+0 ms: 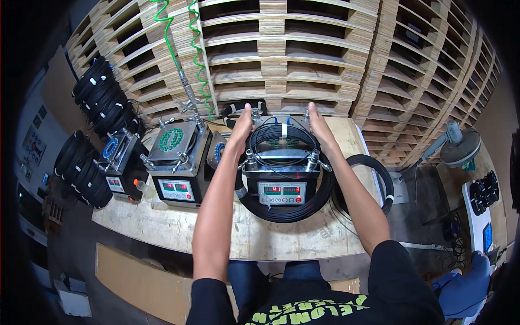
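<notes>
In front of me stands a black bench machine (260, 176) with a metal top and a red-lit display panel (282, 193). A bundle of thin black cable (287, 131), wrapped with a white band, lies over its top. A larger coil of black cable (284, 216) hangs around its front. My left hand (243, 129) is closed at the rear left corner, against a metal clamp post (255, 115). My right hand (319, 128) is closed at the rear right corner, beside the matching post (307, 115). Both thumbs point up; the other fingers are mostly hidden. Front clamps (312, 158) stay untouched.
Two similar machines (176, 162) (120, 168) stand left on the wooden table (162, 223). Another black coil (379, 172) lies right. Stacked coils (100, 92) rise at far left. Wooden pallets (276, 57) wall the back, with green spiral hoses (197, 59) hanging. A fan (460, 146) stands right.
</notes>
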The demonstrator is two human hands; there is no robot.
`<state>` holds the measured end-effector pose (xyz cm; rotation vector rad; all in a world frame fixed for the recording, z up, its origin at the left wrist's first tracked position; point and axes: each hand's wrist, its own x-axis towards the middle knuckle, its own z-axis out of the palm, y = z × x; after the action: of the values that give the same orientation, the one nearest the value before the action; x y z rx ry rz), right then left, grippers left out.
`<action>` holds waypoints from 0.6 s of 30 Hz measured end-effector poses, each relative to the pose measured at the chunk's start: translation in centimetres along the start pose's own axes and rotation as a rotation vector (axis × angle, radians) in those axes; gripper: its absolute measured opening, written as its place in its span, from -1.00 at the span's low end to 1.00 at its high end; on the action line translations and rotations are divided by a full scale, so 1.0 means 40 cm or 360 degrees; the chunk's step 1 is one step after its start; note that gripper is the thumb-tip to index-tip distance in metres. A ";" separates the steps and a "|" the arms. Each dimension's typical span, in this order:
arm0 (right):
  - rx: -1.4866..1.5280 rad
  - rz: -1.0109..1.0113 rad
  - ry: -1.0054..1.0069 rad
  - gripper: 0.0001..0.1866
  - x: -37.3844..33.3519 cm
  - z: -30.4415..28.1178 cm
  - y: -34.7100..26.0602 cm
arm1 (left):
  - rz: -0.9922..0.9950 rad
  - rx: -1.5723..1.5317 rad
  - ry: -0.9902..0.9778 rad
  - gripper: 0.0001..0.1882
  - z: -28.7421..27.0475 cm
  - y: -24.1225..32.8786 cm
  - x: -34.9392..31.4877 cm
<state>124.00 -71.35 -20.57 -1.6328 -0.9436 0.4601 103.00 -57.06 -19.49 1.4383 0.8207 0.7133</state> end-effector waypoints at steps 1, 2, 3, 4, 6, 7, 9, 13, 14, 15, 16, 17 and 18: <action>0.0049 0.0051 0.0051 -0.08 -0.003 -0.010 0.003 | -0.0133 -0.0153 -0.0088 -0.12 -0.010 -0.005 0.007; 0.0099 0.0102 0.0104 -0.09 -0.009 -0.015 0.008 | -0.0267 -0.0303 -0.0177 -0.11 -0.020 -0.008 0.017; 0.0238 0.0258 0.0042 -0.09 -0.066 0.018 -0.048 | -0.0292 -0.0292 -0.0135 -0.11 -0.048 -0.015 -0.010; 0.0230 0.0265 0.0069 -0.09 -0.069 0.002 -0.046 | -0.0135 -0.0115 -0.0033 -0.10 -0.015 0.011 -0.036; 0.0198 0.0250 0.0113 -0.09 -0.071 -0.018 -0.044 | 0.0029 0.0072 0.0055 -0.08 0.013 0.029 -0.050; 0.0143 0.0233 0.0152 -0.06 -0.066 -0.016 -0.040 | 0.0028 0.0137 -0.0038 -0.03 0.012 0.027 -0.046; 0.0021 0.0188 0.0200 -0.05 -0.031 -0.013 0.001 | 0.0116 0.0146 -0.0137 0.00 0.021 0.022 -0.037; -0.0179 0.0112 0.0208 -0.07 -0.004 -0.002 0.029 | 0.0121 0.0236 -0.0069 -0.04 0.021 0.014 -0.026; -0.0176 0.0077 0.0203 -0.09 0.003 0.003 0.030 | 0.0119 0.0239 -0.0071 -0.04 0.014 0.005 0.000; -0.0111 0.0076 0.0158 -0.12 0.018 0.001 0.037 | 0.0161 0.0396 -0.0003 -0.06 -0.003 -0.021 0.045; -0.0124 0.0084 0.0172 -0.12 0.025 -0.013 0.046 | 0.0201 0.0540 0.0042 -0.07 0.010 -0.022 0.056; -0.0034 0.0055 0.0204 -0.12 0.030 -0.028 0.054 | 0.0176 0.0690 0.0123 -0.09 0.030 -0.032 0.059; 0.0064 0.0027 0.0221 -0.13 0.023 -0.026 0.052 | 0.0169 0.0687 0.0118 -0.09 0.031 -0.035 0.055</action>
<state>126.00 -71.37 -22.04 -1.6159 -0.8126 0.3699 105.17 -55.95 -21.07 1.8615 1.0033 0.6988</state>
